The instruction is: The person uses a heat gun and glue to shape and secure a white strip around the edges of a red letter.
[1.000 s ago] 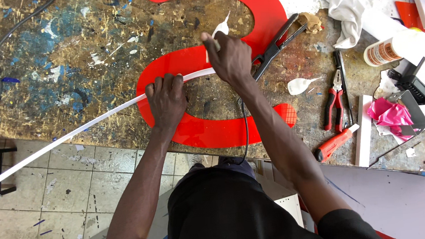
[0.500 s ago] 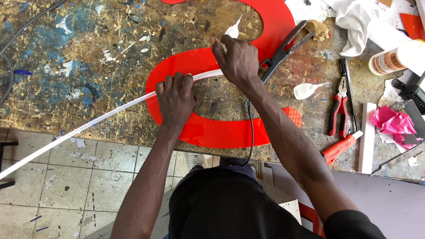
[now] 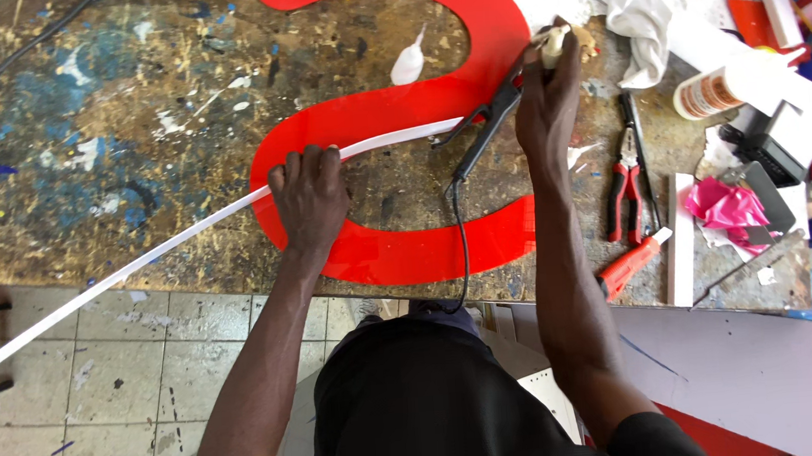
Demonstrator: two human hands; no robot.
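Change: the right hand (image 3: pixel 550 104) has been moved off the white strip (image 3: pixel 187 234) and up to the far side of the red letter (image 3: pixel 398 114), where a small pale object is now gripped; the left hand (image 3: pixel 308 192) has been kept where it was
Meaning: the strip is now pinned by one hand only, so the bending of it along the letter's edge seems to be paused while something else is fetched
Left fingers: laid nearly flat and spread, pressed down on the strip where it crosses the letter's lower curve; nothing is enclosed by them
Right fingers: curled tight around the pale rounded object near the black tool (image 3: pixel 485 127); what the object is cannot be told
Strip: thin, flat, white, flexible plastic; one end lies on the letter, the other hangs past the bench (image 3: pixel 83 108) edge over the tiled floor (image 3: pixel 83 374)
Letter: glossy red sheet, smooth, cut as a large curved shape, lying flat on the bench
Bench: rough wood, heavily spattered with old paint
Nearby: red-handled pliers (image 3: pixel 626 179), a red knife (image 3: pixel 632 262), a white rag (image 3: pixel 639 12), a crumpled pink scrap (image 3: pixel 724 210)
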